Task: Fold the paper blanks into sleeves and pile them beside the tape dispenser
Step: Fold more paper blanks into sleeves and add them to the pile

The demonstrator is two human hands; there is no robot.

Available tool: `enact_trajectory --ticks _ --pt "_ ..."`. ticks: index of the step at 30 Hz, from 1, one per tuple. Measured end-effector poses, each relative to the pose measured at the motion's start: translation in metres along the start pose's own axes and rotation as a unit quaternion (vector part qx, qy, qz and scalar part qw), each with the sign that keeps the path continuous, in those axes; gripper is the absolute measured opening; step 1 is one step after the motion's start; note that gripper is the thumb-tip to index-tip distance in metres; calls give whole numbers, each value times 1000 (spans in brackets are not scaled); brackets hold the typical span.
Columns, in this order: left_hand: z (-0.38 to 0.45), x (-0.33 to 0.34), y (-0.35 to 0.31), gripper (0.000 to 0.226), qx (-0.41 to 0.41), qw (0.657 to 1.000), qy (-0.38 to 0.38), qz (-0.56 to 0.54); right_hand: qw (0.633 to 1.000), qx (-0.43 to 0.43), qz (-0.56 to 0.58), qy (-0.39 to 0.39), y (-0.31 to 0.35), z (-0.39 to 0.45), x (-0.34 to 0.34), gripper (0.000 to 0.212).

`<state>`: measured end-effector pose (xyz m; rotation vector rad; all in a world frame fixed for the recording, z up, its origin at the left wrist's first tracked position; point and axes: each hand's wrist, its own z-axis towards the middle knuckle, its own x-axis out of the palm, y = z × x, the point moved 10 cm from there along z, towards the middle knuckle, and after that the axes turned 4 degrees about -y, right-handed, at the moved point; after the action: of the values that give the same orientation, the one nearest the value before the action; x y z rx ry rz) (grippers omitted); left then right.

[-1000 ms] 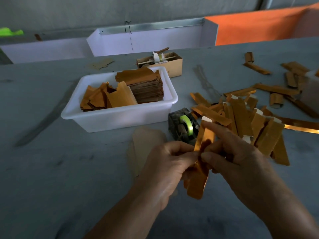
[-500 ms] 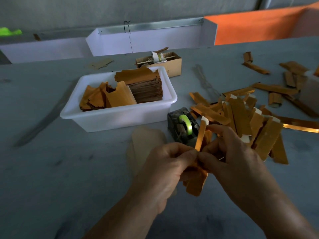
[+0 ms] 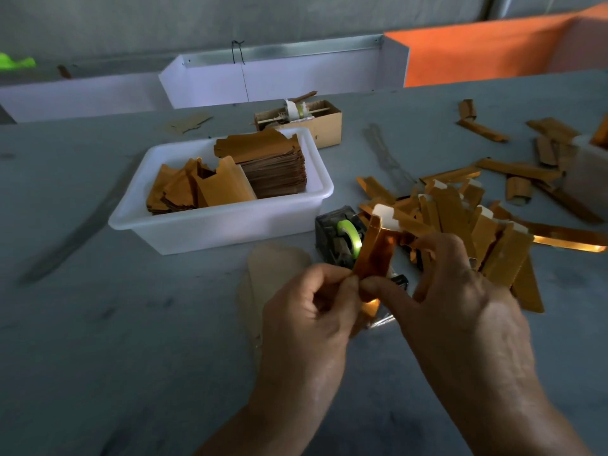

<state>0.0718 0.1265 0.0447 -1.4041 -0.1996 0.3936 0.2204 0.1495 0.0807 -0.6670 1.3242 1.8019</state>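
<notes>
Grey and dimly lit, the desk (image 3: 82, 324) carries a white tub (image 3: 223, 225) of flat paper blanks (image 3: 273, 166) toward its far middle, with the tape dispenser (image 3: 340, 238) just off the tub's right end and a loose pile of finished sleeves (image 3: 460, 218) spreading to the dispenser's right. Over the last second the gold blank in hand (image 3: 375, 255) has gone from a long strip hanging below the fingers to a shorter, partly folded piece standing above them, white tab uppermost, so the fold looks well along and the piece should soon be ready for the pile. Both hands meet at its lower part, above the desk's near middle: the left hand (image 3: 306, 327) pinches it from the left, and the right hand (image 3: 450, 311) pinches it with thumb and forefinger, other fingers curled behind. Whether the seam is closed is hard to tell, as the fingers cover it. The piece sits just in front of the dispenser, near the pile.
</notes>
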Motion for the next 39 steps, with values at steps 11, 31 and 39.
enact_trajectory --ticks 11,31,39 --pt "1 -3 13 21 -94 994 58 1 909 87 376 156 -12 -5 49 12" --pt "67 -92 99 62 -216 930 -7 298 963 177 196 -56 -101 28 17 34" --pt "79 -87 95 83 -207 891 32 402 958 113 262 -37 -59 18 11 18"
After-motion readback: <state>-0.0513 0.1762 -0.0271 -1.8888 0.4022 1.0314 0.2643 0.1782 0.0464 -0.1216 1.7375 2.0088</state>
